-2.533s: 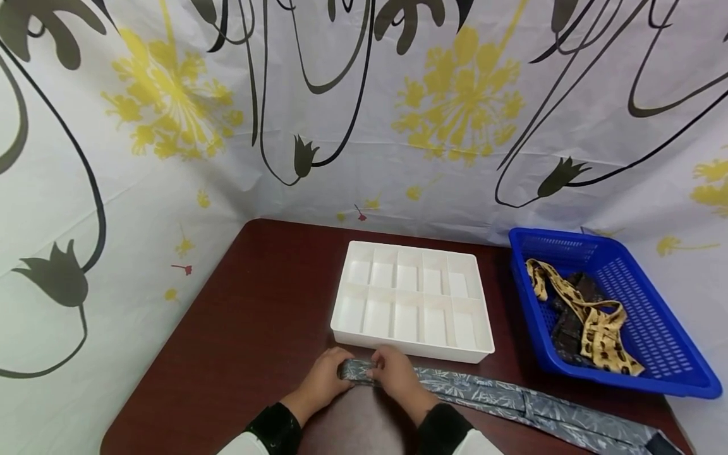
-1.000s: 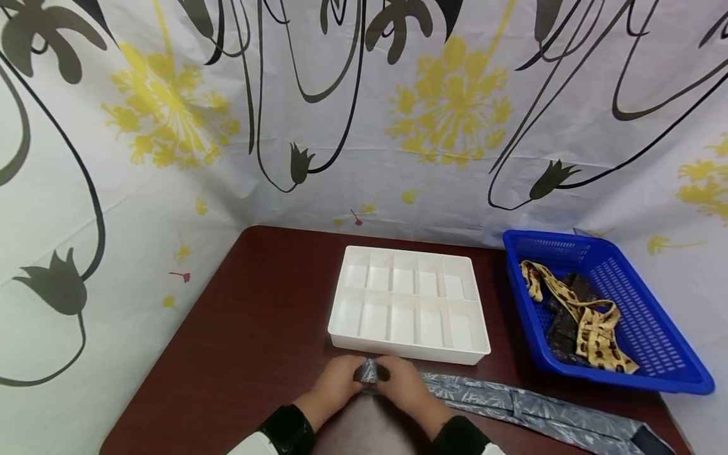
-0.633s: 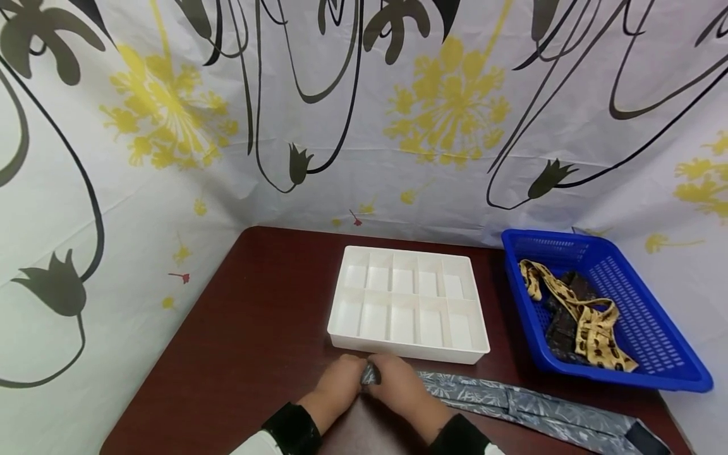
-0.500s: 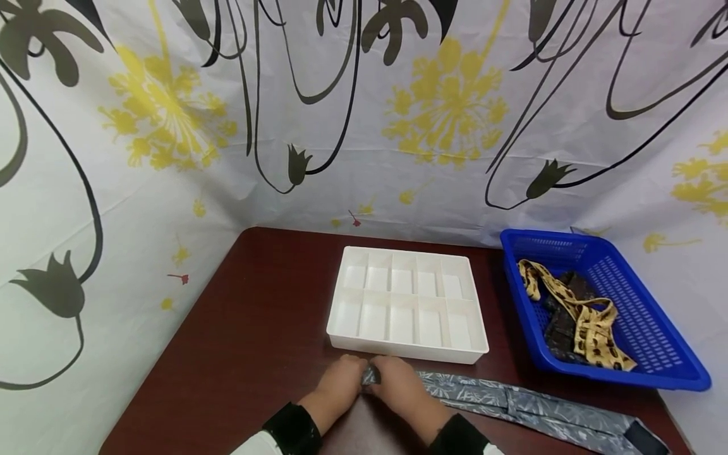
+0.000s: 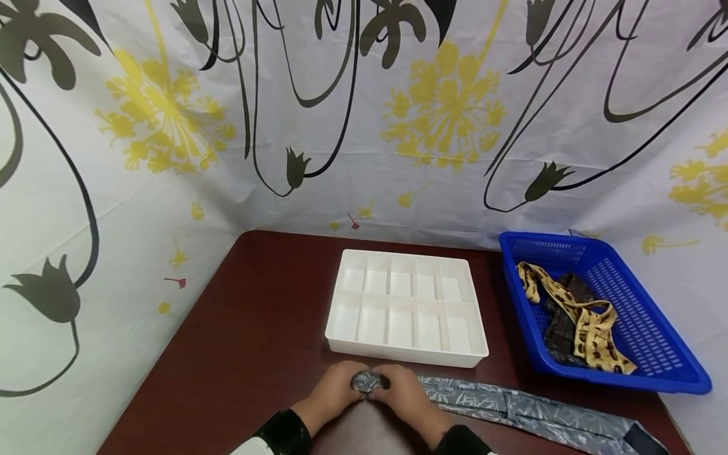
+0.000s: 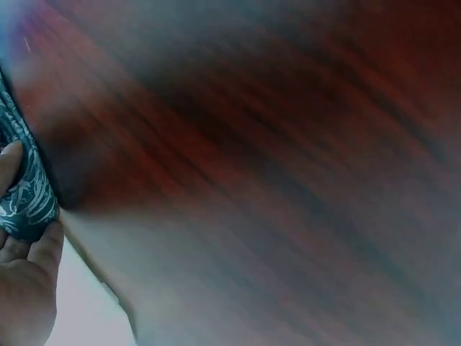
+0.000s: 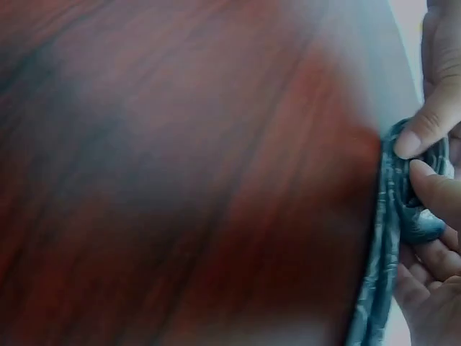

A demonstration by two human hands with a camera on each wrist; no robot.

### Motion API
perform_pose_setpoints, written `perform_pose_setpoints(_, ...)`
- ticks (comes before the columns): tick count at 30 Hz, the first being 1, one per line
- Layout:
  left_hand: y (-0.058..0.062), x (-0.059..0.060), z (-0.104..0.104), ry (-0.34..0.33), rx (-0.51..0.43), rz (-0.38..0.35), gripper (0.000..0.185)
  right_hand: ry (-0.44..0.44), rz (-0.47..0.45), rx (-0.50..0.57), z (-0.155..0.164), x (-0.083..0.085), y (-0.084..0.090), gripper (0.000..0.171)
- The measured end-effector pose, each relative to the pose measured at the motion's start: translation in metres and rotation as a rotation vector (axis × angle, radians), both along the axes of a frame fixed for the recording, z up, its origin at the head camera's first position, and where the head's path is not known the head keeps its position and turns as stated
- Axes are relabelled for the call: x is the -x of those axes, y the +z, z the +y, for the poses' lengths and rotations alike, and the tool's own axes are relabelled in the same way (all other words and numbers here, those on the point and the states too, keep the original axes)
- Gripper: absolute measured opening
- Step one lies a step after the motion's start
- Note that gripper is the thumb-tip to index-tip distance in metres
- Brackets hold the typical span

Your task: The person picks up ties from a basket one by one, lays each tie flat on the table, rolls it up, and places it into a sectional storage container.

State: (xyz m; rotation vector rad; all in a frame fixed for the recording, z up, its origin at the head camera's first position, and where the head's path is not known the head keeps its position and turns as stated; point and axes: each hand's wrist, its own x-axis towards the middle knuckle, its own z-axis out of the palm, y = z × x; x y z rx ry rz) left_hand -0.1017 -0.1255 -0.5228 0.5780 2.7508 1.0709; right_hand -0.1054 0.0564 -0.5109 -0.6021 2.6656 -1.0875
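A grey necktie (image 5: 529, 407) with a pale leaf pattern lies stretched over the tabletop, its dark-tipped wide end at the front right. Its other end is wound into a small roll (image 5: 368, 381) between both hands, below the white tray. My left hand (image 5: 332, 393) grips the roll from the left, while my right hand (image 5: 406, 397) holds it from the right, thumbs nearly meeting. In the left wrist view the rolled necktie (image 6: 32, 205) sits between thumb and fingers. The right wrist view has thumbs pressed at the coil (image 7: 423, 225), with the flat length (image 7: 374, 277) trailing away.
A white divided tray (image 5: 400, 352) stands just beyond the hands on the dark red-brown table (image 5: 244, 354). At the right is a blue basket (image 5: 662, 328) containing a yellow patterned strip (image 5: 596, 338) and dark cloth (image 5: 563, 328). A floral curtain (image 5: 341, 208) hangs behind.
The necktie's near-flat end has become a roll between the hands. My right hand has come closer to the left, and both thumbs have shifted over the roll. The tray and basket stay put.
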Motion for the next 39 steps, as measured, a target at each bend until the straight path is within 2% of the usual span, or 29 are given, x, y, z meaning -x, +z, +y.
perform_pose_setpoints(3,0.002,0.000,0.003,-0.011,0.095,0.061,0.030,0.008,0.029,-0.021,-0.001,-0.001,-0.002,0.033)
perform_pose_setpoints(8,0.014,0.001,0.012,-0.017,0.297,0.118,0.021,0.025,0.180,-0.124,-0.006,-0.004,0.001,0.030)
perform_pose_setpoints(11,0.023,0.001,0.019,0.001,0.415,0.101,0.019,0.014,0.238,-0.215,-0.012,-0.007,0.007,0.031)
perform_pose_setpoints(15,0.028,0.001,0.026,0.020,0.507,0.040,0.019,-0.005,0.210,-0.317,-0.021,-0.009,0.019,0.030)
perform_pose_setpoints(18,0.027,0.001,0.026,0.027,0.474,0.018,0.021,-0.016,0.153,-0.353,-0.025,-0.008,0.023,0.030)
perform_pose_setpoints(20,0.023,0.000,0.022,0.026,0.398,0.027,0.023,-0.019,0.127,-0.352,-0.026,-0.007,0.022,0.026)
perform_pose_setpoints(24,0.010,-0.001,0.009,0.007,0.161,0.042,0.029,-0.035,0.115,-0.275,-0.023,-0.005,0.012,0.023)
perform_pose_setpoints(28,0.000,-0.002,-0.003,0.015,-0.101,-0.022,0.038,-0.053,0.129,-0.150,-0.017,-0.003,-0.001,0.027)
perform_pose_setpoints(30,-0.003,-0.001,-0.005,0.034,-0.161,-0.048,0.039,-0.057,0.128,-0.095,-0.014,-0.002,-0.006,0.027)
perform_pose_setpoints(33,-0.003,0.001,-0.005,0.042,-0.156,-0.043,0.034,-0.055,0.122,-0.058,-0.011,-0.001,-0.010,0.029)
perform_pose_setpoints(39,0.009,0.003,0.003,-0.024,0.094,0.126,0.029,-0.027,0.144,-0.057,-0.011,0.001,-0.010,0.032)
